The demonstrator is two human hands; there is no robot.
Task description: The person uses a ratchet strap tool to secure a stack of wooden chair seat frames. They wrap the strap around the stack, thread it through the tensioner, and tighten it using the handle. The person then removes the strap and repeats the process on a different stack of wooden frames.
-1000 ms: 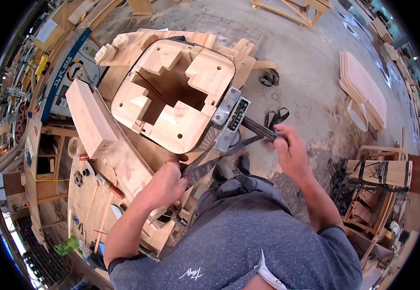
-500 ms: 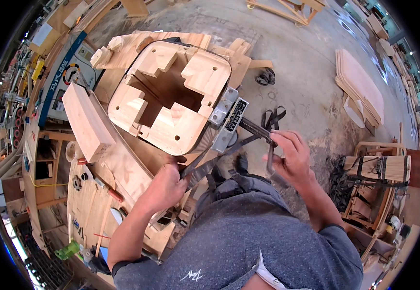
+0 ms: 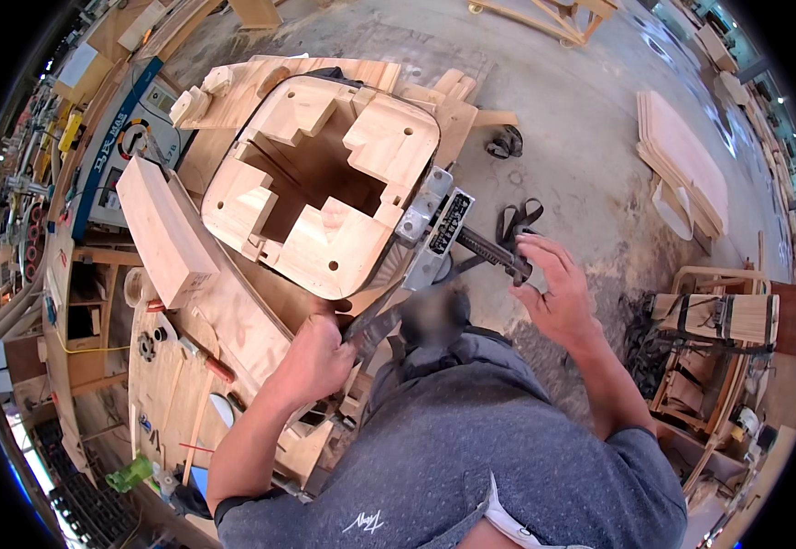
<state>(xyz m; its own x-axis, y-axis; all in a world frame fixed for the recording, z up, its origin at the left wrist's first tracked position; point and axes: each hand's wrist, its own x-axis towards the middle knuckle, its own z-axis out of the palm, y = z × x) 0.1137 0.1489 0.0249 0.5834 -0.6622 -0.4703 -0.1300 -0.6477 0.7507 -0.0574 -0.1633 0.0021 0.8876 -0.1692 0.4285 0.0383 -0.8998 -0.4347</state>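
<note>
A pale wooden block frame (image 3: 311,247) with a cross-shaped opening and rounded corners stands before me, a dark band around its side. At its right side sits a metal band clamp (image 3: 434,240) with a threaded screw (image 3: 485,251) pointing right. My right hand (image 3: 558,297) is at the screw's outer end, its thumb and fingers apart on either side of it; whether they touch it I cannot tell. My left hand (image 3: 318,352) is closed on a black strap (image 3: 375,331), close against the frame's near corner. A dark blurred patch lies below the clamp.
A long timber block (image 3: 167,233) lies left of the frame on the wooden bench. Hand tools, including a red-handled one (image 3: 219,369), lie on the near-left board. Black straps (image 3: 517,220) lie on the concrete floor. Stacked panels (image 3: 682,165) stand at the right.
My right hand has loosened from the clamp's handle and its fingers have spread. The handle bar that hung down no longer shows. My left hand stays on the strap.
</note>
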